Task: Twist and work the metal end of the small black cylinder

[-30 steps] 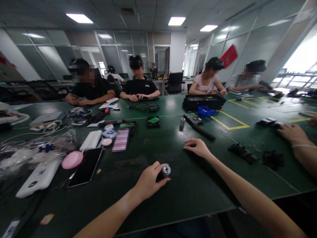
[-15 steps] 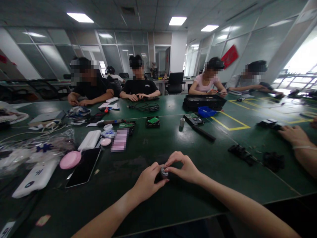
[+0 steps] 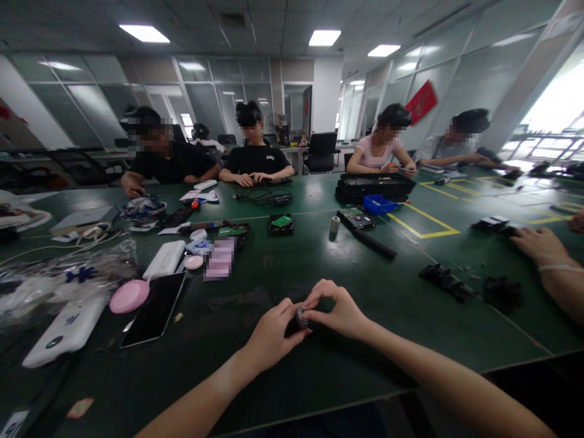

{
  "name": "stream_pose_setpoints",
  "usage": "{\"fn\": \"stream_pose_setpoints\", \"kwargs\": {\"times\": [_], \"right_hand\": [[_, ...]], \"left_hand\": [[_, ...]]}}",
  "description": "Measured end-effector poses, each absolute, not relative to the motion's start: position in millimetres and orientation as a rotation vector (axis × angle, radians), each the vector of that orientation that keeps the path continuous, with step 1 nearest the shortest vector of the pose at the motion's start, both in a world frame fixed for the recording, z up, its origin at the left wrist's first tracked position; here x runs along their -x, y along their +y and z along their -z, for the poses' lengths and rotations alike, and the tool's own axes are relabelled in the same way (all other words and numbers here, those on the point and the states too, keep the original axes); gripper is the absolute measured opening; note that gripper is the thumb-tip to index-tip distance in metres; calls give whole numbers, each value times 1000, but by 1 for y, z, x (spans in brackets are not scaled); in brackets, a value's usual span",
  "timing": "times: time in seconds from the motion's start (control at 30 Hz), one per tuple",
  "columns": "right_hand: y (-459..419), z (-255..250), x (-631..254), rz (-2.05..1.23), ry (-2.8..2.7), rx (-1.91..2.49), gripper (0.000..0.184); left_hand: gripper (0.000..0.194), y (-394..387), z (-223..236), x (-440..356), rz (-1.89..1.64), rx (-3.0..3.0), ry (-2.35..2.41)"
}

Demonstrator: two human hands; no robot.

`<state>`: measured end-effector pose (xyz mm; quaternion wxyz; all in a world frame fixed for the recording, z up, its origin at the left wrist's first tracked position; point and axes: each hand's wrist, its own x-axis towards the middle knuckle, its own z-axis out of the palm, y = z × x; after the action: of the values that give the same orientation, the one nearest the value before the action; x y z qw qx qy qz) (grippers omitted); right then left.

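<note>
A small grey metal cylinder (image 3: 302, 319) stands upright at the near middle of the green table. My left hand (image 3: 272, 330) is closed round its side, thumb and fingers curved about it. The fingertips of my right hand (image 3: 335, 309) are pinched at its top and cover part of it, so I cannot tell whether they hold a separate small piece. Farther off stands another small metal cylinder (image 3: 334, 225), touched by neither hand. Beside that lies an opened hard drive (image 3: 358, 218) with a black bar (image 3: 374, 243) in front.
To my left lie a tablet (image 3: 155, 310), a pink disc (image 3: 129, 296), a white power bank (image 3: 165, 258) and plastic bags (image 3: 100, 261). Ahead are a circuit-board drive (image 3: 281, 224), a blue tray (image 3: 379, 204) and a black case (image 3: 376, 187). A co-worker's hand (image 3: 541, 246) rests at right.
My right fingertips have shifted slightly over the cylinder's top, while my left hand keeps its place. Across the table, the person at far left has leaned and moved a hand to the left.
</note>
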<state>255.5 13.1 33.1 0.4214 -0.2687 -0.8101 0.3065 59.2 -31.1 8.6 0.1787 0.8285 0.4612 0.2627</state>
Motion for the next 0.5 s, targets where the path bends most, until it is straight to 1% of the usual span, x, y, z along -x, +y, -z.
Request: {"fn": "stream_pose_setpoints", "kwargs": {"times": [0.2,0.4,0.5], "right_hand": [[12,-31,-256,-771,-2026,728,18],[11,-28,-257,-774,-2013,686,14],[11,-29,-258,-774,-2026,635,19]], "left_hand": [[30,-31,-7,-58,-727,-2365,1315],[30,-31,-7,-59,-718,-2384,1339],[29,-32,-8,-59,-699,-2390,1339]]}}
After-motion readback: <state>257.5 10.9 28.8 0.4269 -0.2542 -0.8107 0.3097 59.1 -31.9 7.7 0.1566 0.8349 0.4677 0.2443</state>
